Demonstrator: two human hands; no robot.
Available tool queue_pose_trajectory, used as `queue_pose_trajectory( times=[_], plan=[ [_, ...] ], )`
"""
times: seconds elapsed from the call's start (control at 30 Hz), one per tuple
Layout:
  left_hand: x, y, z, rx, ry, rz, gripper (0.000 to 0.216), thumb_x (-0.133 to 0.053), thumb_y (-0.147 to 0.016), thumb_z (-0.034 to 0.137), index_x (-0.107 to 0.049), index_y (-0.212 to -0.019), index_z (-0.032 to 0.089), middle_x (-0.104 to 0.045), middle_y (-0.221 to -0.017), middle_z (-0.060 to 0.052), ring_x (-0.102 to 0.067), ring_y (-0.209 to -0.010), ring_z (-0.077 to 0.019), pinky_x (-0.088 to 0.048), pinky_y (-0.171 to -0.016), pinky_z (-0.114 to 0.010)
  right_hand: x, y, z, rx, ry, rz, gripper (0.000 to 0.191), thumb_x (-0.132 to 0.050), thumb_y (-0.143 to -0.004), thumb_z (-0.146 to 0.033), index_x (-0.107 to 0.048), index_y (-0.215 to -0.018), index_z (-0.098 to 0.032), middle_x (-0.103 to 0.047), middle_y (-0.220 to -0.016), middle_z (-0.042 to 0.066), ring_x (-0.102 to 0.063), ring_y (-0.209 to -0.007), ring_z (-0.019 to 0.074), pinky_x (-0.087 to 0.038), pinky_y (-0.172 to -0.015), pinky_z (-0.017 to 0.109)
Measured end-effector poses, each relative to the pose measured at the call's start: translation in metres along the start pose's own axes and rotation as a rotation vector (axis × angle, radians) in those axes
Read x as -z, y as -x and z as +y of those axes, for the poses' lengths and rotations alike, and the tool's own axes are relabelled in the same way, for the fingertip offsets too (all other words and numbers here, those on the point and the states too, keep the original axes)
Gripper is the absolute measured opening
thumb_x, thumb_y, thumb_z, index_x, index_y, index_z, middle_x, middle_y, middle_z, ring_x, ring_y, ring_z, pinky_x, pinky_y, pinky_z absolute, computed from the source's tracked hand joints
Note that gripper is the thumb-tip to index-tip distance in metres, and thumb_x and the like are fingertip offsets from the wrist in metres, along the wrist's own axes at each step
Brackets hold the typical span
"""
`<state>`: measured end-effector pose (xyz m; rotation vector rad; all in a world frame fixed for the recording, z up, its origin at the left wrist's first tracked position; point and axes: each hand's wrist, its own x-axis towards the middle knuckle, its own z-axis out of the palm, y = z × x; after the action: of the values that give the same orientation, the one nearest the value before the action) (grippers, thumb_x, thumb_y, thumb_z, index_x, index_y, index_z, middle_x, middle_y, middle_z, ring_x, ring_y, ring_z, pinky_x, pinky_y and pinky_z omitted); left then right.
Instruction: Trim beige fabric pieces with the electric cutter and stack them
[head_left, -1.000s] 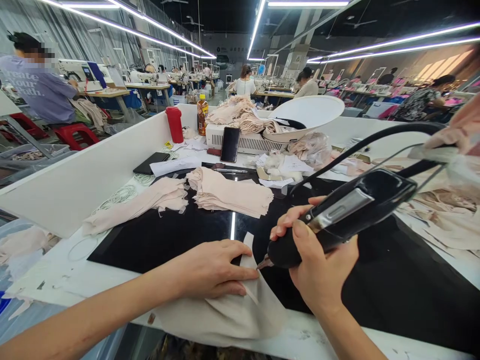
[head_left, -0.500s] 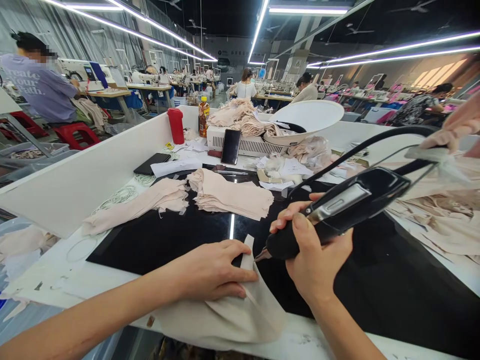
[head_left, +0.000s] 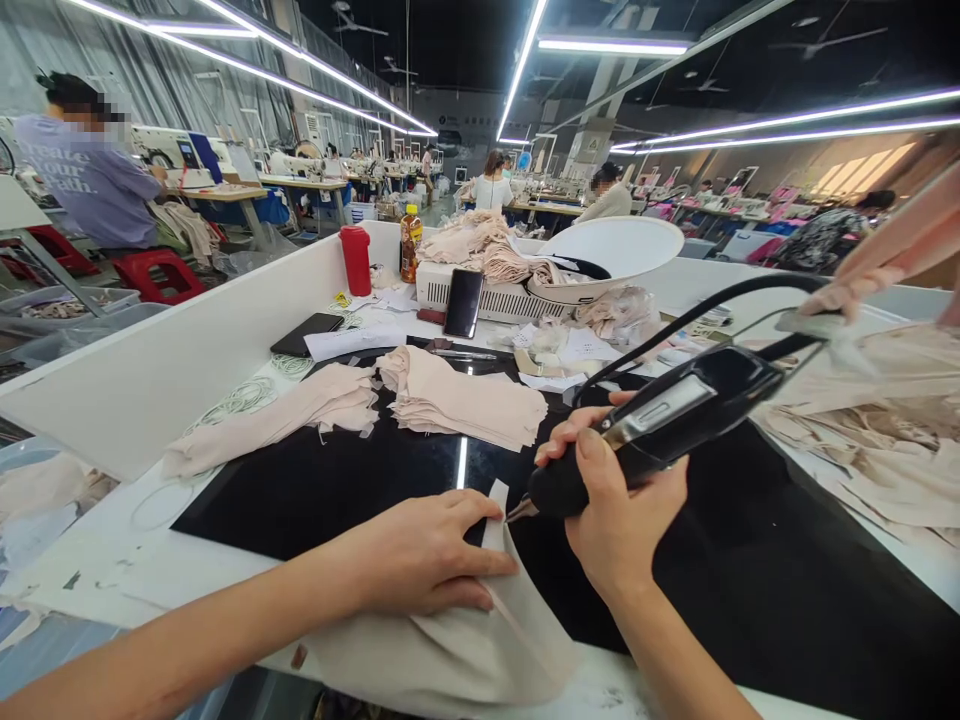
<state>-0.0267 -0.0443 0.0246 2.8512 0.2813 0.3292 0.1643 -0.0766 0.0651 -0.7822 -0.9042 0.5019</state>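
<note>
My left hand [head_left: 439,555] lies flat with its fingers spread on a beige piece of cloth [head_left: 480,650], which drapes over the front edge of the table. A narrow end of that cloth pokes out beyond my fingertips. My right hand [head_left: 626,500] is wrapped round a thick black corded hand tool [head_left: 667,415] with a silver plate on its side. Its pointed metal tip [head_left: 519,512] is at the cloth's right edge, close to my left index finger; whether it touches cannot be made out. Underneath is a glossy black sheet [head_left: 750,560].
Stacked pale pink cloth pieces [head_left: 465,398] lie behind my hands. Further back are a phone [head_left: 463,303], a red cup [head_left: 355,262], a bottle [head_left: 409,245] and a white scale [head_left: 491,292] piled with cloth. The black cable [head_left: 697,295] arches to the right, near heaped cloth [head_left: 877,430].
The view has tilted slightly upward. The hand tool has shifted a little left, bringing its tip closer to the cloth's edge. My left hand stays nearly in place on the cloth.
</note>
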Motion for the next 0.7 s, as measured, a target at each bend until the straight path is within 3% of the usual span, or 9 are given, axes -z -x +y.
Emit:
queue_pose_trajectory(
  times=[0.27, 0.47, 0.53, 0.6, 0.67, 0.7],
  plan=[
    [-0.003, 0.000, 0.004, 0.083, 0.039, 0.036, 0.032, -0.065, -0.106, 0.037, -0.067, -0.135, 0.025, -0.061, -0.141, -0.013, -0.065, -0.123, -0.0291, -0.057, -0.103, -0.038, 0.006, -0.006, 0.005, -0.008, 0.069, -0.023, 0.034, -0.084, -0.086, -0.029, -0.058, -0.110, -0.026, -0.069, -0.085, -0.005, -0.065, -0.061, 0.0133, -0.057, -0.057, 0.029],
    [-0.011, -0.015, 0.003, 0.210, 0.002, 0.120, 0.026, -0.057, -0.106, 0.016, -0.062, -0.132, 0.018, -0.069, -0.118, -0.009, -0.066, -0.111, -0.0236, -0.057, -0.096, -0.034, 0.031, -0.022, -0.006, 0.013, 0.370, 0.001, 0.042, -0.087, -0.082, -0.043, -0.061, -0.110, -0.025, -0.071, -0.099, 0.003, -0.070, -0.081, 0.0208, -0.059, -0.076, 0.038],
    [-0.012, -0.019, 0.001, 0.194, -0.095, 0.117, 0.024, -0.058, -0.102, 0.008, -0.065, -0.123, 0.018, -0.068, -0.114, -0.008, -0.066, -0.105, -0.0230, -0.057, -0.089, -0.032, 0.040, -0.024, -0.014, 0.109, 0.433, 0.058, 0.049, -0.088, -0.081, -0.043, -0.062, -0.119, -0.025, -0.070, -0.112, 0.006, -0.069, -0.098, 0.0239, -0.057, -0.085, 0.040],
    [-0.012, -0.020, 0.000, 0.163, -0.181, 0.071, 0.025, -0.059, -0.096, 0.000, -0.067, -0.112, 0.017, -0.067, -0.110, -0.008, -0.065, -0.099, -0.0220, -0.056, -0.082, -0.030, 0.050, -0.020, -0.022, 0.316, 0.427, 0.185, 0.051, -0.088, -0.081, -0.036, -0.063, -0.123, -0.025, -0.068, -0.115, 0.005, -0.067, -0.104, 0.0232, -0.054, -0.092, 0.039],
    [-0.011, -0.019, -0.002, 0.131, -0.249, 0.011, 0.023, -0.061, -0.091, -0.002, -0.066, -0.104, 0.016, -0.067, -0.105, -0.007, -0.065, -0.091, -0.0214, -0.055, -0.077, -0.031, 0.060, -0.010, -0.025, 0.504, 0.412, 0.269, 0.034, -0.087, -0.083, -0.028, -0.069, -0.112, -0.023, -0.070, -0.100, 0.003, -0.068, -0.090, 0.0198, -0.055, -0.085, 0.035],
    [-0.011, -0.018, -0.002, 0.114, -0.276, -0.005, 0.022, -0.062, -0.090, -0.002, -0.065, -0.101, 0.016, -0.067, -0.103, -0.006, -0.064, -0.088, -0.0211, -0.055, -0.075, -0.031, 0.065, -0.003, -0.025, 0.535, 0.442, 0.250, 0.020, -0.085, -0.085, -0.026, -0.072, -0.099, -0.022, -0.070, -0.088, 0.002, -0.066, -0.077, 0.0178, -0.055, -0.077, 0.032]
  ],
)
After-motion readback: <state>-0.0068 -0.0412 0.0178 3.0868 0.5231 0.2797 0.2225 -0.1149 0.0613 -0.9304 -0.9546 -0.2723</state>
